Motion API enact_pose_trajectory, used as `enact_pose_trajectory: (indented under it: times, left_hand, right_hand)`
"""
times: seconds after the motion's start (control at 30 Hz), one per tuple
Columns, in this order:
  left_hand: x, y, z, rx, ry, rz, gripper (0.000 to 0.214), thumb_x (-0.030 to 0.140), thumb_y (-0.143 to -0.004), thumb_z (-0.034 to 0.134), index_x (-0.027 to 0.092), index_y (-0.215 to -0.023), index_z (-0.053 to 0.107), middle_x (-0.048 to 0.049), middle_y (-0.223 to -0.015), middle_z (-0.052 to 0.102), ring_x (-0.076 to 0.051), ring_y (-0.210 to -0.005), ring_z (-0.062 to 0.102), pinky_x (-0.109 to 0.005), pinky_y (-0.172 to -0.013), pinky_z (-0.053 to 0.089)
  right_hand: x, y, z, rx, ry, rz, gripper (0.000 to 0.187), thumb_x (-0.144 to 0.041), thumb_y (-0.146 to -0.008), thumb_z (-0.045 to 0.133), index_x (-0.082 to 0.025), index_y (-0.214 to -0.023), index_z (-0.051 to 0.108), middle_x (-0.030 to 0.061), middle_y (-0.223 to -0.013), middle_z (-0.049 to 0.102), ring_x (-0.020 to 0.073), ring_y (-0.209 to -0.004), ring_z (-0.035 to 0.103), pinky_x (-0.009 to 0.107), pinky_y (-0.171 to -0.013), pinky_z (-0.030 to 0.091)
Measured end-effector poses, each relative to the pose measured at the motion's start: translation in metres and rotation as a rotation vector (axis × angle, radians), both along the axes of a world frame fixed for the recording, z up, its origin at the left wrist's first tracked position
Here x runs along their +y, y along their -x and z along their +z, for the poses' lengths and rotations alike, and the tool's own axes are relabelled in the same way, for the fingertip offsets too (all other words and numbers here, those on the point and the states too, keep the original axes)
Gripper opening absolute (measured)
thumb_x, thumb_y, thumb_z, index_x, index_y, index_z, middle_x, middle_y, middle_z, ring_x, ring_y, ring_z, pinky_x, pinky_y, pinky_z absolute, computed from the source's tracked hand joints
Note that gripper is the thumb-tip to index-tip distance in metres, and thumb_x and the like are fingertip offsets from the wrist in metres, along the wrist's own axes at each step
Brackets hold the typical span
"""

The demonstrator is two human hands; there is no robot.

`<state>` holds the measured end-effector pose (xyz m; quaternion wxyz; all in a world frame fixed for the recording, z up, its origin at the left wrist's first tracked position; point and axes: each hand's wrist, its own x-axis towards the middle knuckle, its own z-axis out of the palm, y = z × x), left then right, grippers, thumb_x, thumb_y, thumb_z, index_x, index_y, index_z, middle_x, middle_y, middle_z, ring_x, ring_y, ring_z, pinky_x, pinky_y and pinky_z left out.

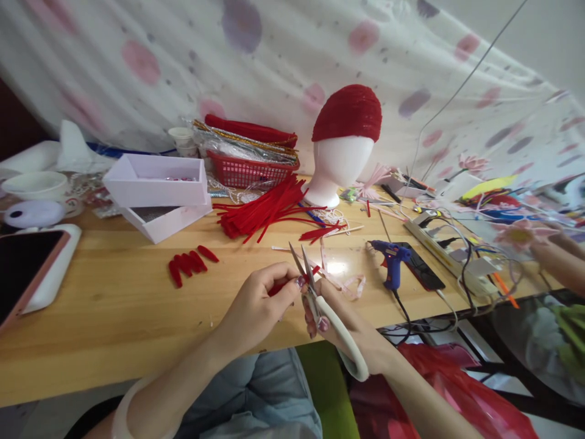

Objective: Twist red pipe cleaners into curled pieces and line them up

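Note:
My left hand [258, 305] is closed in a pinch on a small red pipe-cleaner piece [280, 288] at the table's front edge. Beside it, my right hand [351, 326] grips white-handled scissors [315, 286], whose blades are parted and point up and away, right at the red piece. Several finished red folded pieces [189, 263] lie on the wooden table [114, 305] to the left. A heap of red pipe cleaners [265, 210] lies further back, in front of a white foam head [340, 164] wearing a red cap.
White boxes [158, 189] and a red basket [249, 171] stand at the back left, a phone [25, 268] at the far left. A blue glue gun [390, 259], a power strip [445, 247] and cables lie to the right. Another person's hand [555, 256] works at the far right.

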<state>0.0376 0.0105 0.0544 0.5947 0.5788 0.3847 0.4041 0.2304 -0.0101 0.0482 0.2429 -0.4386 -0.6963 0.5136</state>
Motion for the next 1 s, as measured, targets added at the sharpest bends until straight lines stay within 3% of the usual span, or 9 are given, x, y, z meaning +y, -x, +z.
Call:
enact_pose_trajectory:
  times: [0.33,0.5,0.63,0.73,0.87,1.0]
  left_hand:
    - [0.003,0.008,-0.008,-0.039,0.033,0.041,0.018,0.03,-0.088,0.051,0.017,-0.081,0.061,0.0057,-0.06,0.047,-0.009,-0.053,0.04,-0.021,-0.051,0.032]
    - [0.004,0.011,-0.013,-0.067,0.027,0.071,0.023,0.034,-0.09,0.052,0.018,-0.076,0.058,0.0068,-0.057,0.044,-0.008,-0.051,0.038,-0.021,-0.051,0.032]
    - [0.003,0.016,-0.015,-0.082,0.054,0.101,0.022,0.036,-0.09,0.054,0.018,-0.079,0.06,0.0069,-0.057,0.044,-0.008,-0.052,0.039,-0.021,-0.05,0.031]
    - [0.003,0.023,-0.016,-0.093,0.053,0.162,0.024,0.04,-0.089,0.057,0.018,-0.081,0.062,0.0068,-0.056,0.044,-0.008,-0.051,0.039,-0.021,-0.049,0.031]
    - [0.004,0.036,-0.018,-0.133,0.046,0.254,0.023,0.04,-0.087,0.06,0.018,-0.084,0.065,0.0074,-0.053,0.042,-0.008,-0.05,0.038,-0.021,-0.048,0.031]
    - [0.006,0.046,-0.02,-0.134,0.051,0.314,0.021,0.038,-0.085,0.062,0.017,-0.083,0.067,0.0072,-0.051,0.041,-0.008,-0.048,0.038,-0.021,-0.047,0.03]
  right_hand:
    - [0.006,0.013,0.0,0.071,0.157,-0.026,0.047,-0.066,-0.083,0.058,-0.022,-0.087,0.043,-0.0015,-0.08,0.049,0.0146,-0.069,0.056,0.029,-0.06,0.049]
    - [0.011,0.019,-0.013,0.138,0.209,-0.098,0.047,-0.067,-0.083,0.057,-0.024,-0.085,0.037,-0.006,-0.067,0.048,0.0109,-0.047,0.053,0.025,-0.043,0.044]
    - [0.016,0.013,-0.007,0.032,-0.064,-0.114,0.043,-0.064,-0.086,0.053,-0.023,-0.088,0.041,-0.0021,-0.077,0.052,0.015,-0.064,0.057,0.032,-0.061,0.051]
    - [0.023,0.009,0.004,-0.301,-0.269,-0.121,0.034,-0.053,-0.087,0.058,-0.022,-0.091,0.045,0.0022,-0.085,0.057,0.0191,-0.077,0.055,0.033,-0.069,0.046]
    - [0.038,0.008,0.007,-0.64,-0.565,-0.244,0.024,-0.036,-0.084,0.059,-0.019,-0.095,0.047,0.0091,-0.09,0.061,0.0254,-0.081,0.057,0.037,-0.071,0.042]
    - [0.048,0.007,0.001,-0.701,-0.658,-0.233,0.023,-0.029,-0.081,0.057,-0.017,-0.099,0.048,0.0119,-0.093,0.063,0.029,-0.087,0.059,0.039,-0.075,0.044]
